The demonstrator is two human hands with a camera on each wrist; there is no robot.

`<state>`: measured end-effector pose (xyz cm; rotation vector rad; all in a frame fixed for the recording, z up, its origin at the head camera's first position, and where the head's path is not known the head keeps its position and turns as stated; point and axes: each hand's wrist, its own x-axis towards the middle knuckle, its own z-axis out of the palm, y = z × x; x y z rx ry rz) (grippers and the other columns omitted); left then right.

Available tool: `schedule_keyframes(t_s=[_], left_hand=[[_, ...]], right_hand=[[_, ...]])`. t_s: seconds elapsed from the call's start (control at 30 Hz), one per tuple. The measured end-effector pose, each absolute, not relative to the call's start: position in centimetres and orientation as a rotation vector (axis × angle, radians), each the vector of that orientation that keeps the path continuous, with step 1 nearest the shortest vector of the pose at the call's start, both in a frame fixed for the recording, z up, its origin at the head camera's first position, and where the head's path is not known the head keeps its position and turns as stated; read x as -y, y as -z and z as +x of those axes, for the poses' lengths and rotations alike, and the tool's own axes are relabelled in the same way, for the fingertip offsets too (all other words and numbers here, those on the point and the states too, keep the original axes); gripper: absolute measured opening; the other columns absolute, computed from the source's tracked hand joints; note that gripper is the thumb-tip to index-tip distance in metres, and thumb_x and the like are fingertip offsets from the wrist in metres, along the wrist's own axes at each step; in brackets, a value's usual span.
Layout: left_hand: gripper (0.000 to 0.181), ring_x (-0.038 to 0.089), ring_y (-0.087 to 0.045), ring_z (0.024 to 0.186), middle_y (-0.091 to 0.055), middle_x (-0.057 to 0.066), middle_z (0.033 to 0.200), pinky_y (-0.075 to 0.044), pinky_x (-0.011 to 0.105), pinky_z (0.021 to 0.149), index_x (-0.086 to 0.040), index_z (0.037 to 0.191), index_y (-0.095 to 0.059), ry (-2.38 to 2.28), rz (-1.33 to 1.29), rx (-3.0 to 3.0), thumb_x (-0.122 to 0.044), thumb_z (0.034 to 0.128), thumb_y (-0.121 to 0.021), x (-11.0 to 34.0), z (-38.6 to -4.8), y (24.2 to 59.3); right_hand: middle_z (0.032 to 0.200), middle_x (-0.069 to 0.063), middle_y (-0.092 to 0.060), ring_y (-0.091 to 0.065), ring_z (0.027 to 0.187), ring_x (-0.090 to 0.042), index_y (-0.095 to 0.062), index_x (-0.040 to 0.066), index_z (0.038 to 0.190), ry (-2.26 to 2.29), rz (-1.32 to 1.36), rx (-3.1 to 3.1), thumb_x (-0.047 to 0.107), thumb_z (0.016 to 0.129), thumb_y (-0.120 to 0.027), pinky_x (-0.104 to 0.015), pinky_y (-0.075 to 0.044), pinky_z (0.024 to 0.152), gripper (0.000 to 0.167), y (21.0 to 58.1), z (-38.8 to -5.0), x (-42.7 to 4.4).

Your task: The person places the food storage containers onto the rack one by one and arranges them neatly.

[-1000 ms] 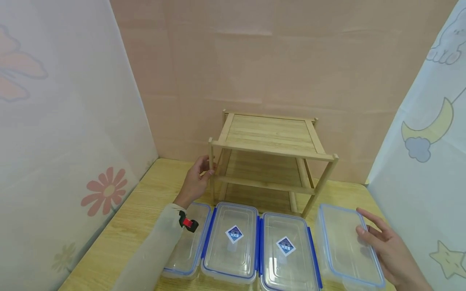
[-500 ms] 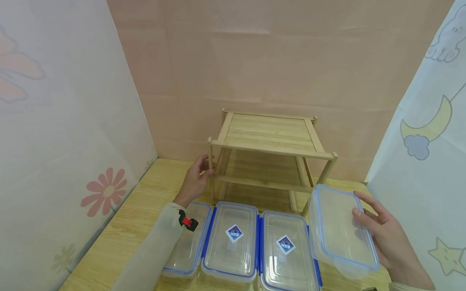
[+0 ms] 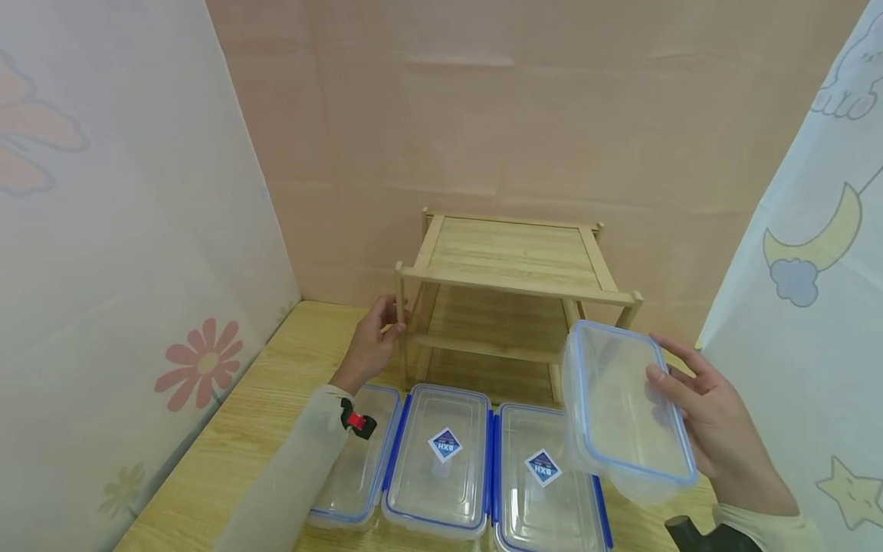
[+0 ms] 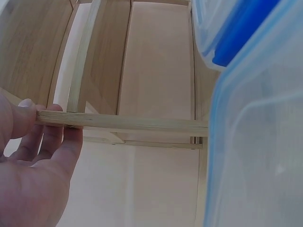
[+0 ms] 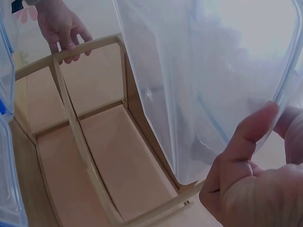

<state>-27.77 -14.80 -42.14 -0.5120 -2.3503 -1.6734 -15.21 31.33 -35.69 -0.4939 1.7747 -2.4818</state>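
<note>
Your left hand (image 3: 372,341) is at the near left corner of the wooden rack (image 3: 517,253), gripping its front left post (image 3: 401,290). From your left wrist you can see the thumb on one side of the wood and the bent fingers against the other. Your left forearm, in a pale sleeve (image 3: 290,468), slants up and inward to that corner, a black strap (image 3: 357,420) with a red piece at its wrist.

Your right hand (image 3: 713,418) is off the near right corner of the rack and grips a clear container (image 3: 631,402) with a light blue rim. You have the thumb laid on its upper face by the right edge and the other fingers round that side, the index finger reaching along the far end. Your right wrist comes in from the near right of the rack. The container is held above the table (image 3: 276,376), tilted with its upper face towards you, in front of the rack's right side and hiding part of its right front post.

On the near side of the rack, three lidded boxes stand side by side: the left box (image 3: 355,460), partly under your left forearm, the middle box (image 3: 438,491) and the right box (image 3: 538,506), partly hidden by the held container.
</note>
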Motion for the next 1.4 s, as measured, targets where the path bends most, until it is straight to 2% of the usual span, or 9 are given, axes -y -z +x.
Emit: schedule_keyframes(t_s=[0.2, 0.37, 0.57, 0.83, 0.9, 1.07, 1.17, 1.3, 1.4], left_hand=[[0.039, 0.036, -0.064, 0.125, -0.065, 0.023, 0.131, -0.053, 0.052, 0.111, -0.009, 0.143, -0.049, 1.666, -0.521, 2.355, 0.004, 0.1064, -0.054, 14.8, -27.7, 42.1], [0.037, 0.035, -0.064, 0.124, -0.065, 0.023, 0.130, -0.053, 0.053, 0.111, -0.009, 0.142, -0.049, 1.647, -0.524, 2.361, 0.003, 0.1065, -0.055, 14.8, -27.7, 42.1], [0.036, 0.035, -0.065, 0.124, -0.065, 0.022, 0.129, -0.053, 0.052, 0.111, -0.007, 0.141, -0.049, 1.644, -0.522, 2.359, 0.003, 0.1064, -0.055, 14.9, -27.7, 42.1], [0.035, 0.038, -0.066, 0.121, -0.065, 0.024, 0.125, -0.057, 0.053, 0.106, -0.003, 0.138, -0.050, 1.683, -0.562, 2.319, 0.006, 0.1052, -0.055, 14.9, -28.1, 42.5], [0.035, 0.037, -0.066, 0.121, -0.065, 0.023, 0.125, -0.057, 0.054, 0.106, -0.001, 0.139, -0.049, 1.683, -0.566, 2.319, 0.006, 0.1052, -0.055, 14.9, -28.2, 42.5], [0.036, 0.036, -0.067, 0.119, -0.066, 0.022, 0.123, -0.056, 0.054, 0.106, 0.003, 0.141, -0.048, 1.670, -0.570, 2.321, 0.005, 0.1051, -0.056, 15.0, -28.2, 42.6], [0.035, 0.035, -0.067, 0.118, -0.066, 0.021, 0.122, -0.057, 0.054, 0.106, 0.000, 0.139, -0.049, 1.656, -0.573, 2.320, 0.005, 0.1050, -0.056, 14.9, -28.1, 42.6], [0.034, 0.032, -0.068, 0.117, -0.068, 0.019, 0.121, -0.057, 0.052, 0.106, -0.008, 0.137, -0.051, 1.626, -0.560, 2.348, 0.004, 0.1053, -0.057, 14.9, -28.0, 42.7], [0.034, 0.031, -0.068, 0.117, -0.068, 0.018, 0.121, -0.056, 0.053, 0.107, -0.007, 0.137, -0.051, 1.615, -0.552, 2.365, 0.004, 0.1051, -0.057, 14.9, -28.1, 42.6]], right_hand=[[0.108, 0.002, -0.073, -0.076, 0.088, -0.012, -0.046, 0.023, 0.157, 2.458, -0.502, -1.825, -0.002, 0.111, -0.042, -0.036, -0.065, 0.071, 0.053, 33.9, -15.5, -30.3], [0.118, -0.001, -0.071, -0.077, 0.096, -0.015, -0.043, 0.020, 0.159, 2.467, -0.545, -1.782, -0.003, 0.110, -0.043, -0.039, -0.065, 0.074, 0.055, 32.1, -16.2, -29.3], [0.121, -0.004, -0.071, -0.074, 0.091, -0.014, -0.046, 0.017, 0.157, 2.512, -0.617, -1.652, -0.004, 0.110, -0.043, -0.025, -0.064, 0.067, 0.052, 30.2, -17.7, -27.4], [0.125, -0.003, -0.069, -0.074, 0.099, -0.016, -0.052, 0.017, 0.151, 2.585, -0.559, -1.556, 0.001, 0.109, -0.051, -0.033, -0.066, 0.077, 0.045, 28.4, -19.8, -25.2], [0.122, -0.003, -0.070, -0.073, 0.093, -0.014, -0.052, 0.016, 0.150, 2.602, -0.544, -1.537, 0.002, 0.108, -0.053, -0.026, -0.065, 0.072, 0.045, 28.1, -20.4, -24.7], [0.115, -0.003, -0.070, -0.068, 0.080, -0.011, -0.053, 0.015, 0.147, 2.647, -0.465, -1.475, 0.002, 0.106, -0.058, -0.018, -0.055, 0.058, 0.043, 27.3, -22.2, -23.3], [0.118, -0.003, -0.066, -0.068, 0.084, -0.011, -0.052, 0.016, 0.147, 2.644, -0.431, -1.488, 0.003, 0.105, -0.061, -0.018, -0.056, 0.061, 0.045, 26.7, -23.1, -22.5], [0.122, -0.004, -0.062, -0.068, 0.093, -0.012, -0.045, 0.017, 0.152, 2.600, -0.417, -1.571, 0.006, 0.104, -0.064, -0.023, -0.061, 0.073, 0.053, 25.9, -24.2, -21.7], [0.126, -0.004, -0.060, -0.068, 0.095, -0.012, -0.042, 0.016, 0.155, 2.558, -0.400, -1.646, 0.009, 0.104, -0.066, -0.025, -0.062, 0.077, 0.057, 25.5, -25.0, -21.1]])
